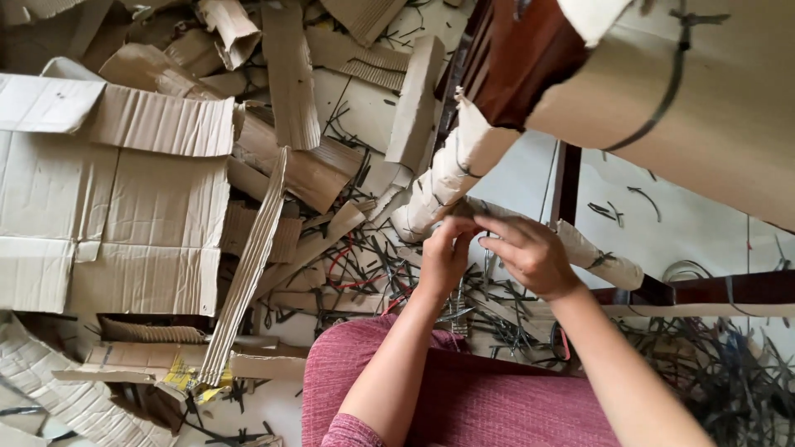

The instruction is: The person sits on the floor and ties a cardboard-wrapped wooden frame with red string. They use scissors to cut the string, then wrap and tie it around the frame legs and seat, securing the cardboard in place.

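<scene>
My left hand [445, 252] and my right hand [530, 252] meet fingertip to fingertip on a furniture leg wrapped in pale paper and corrugated cardboard [451, 170]. Both pinch at the wrapping near its lower end, where a black plastic strap crosses it. The wrapped leg runs up to dark red-brown wood [526, 58] that shows through torn cardboard. A larger cardboard-covered part [712, 116] with a black strap fills the upper right. What exactly sits between the fingers is hidden.
Torn cardboard sheets [116, 215] and strips [248, 273] litter the tiled floor on the left. Cut black straps [389, 265] and a red wire lie in a heap by my knees. My pink-clad lap [464, 397] is at the bottom. A dark wooden rail [704, 290] runs right.
</scene>
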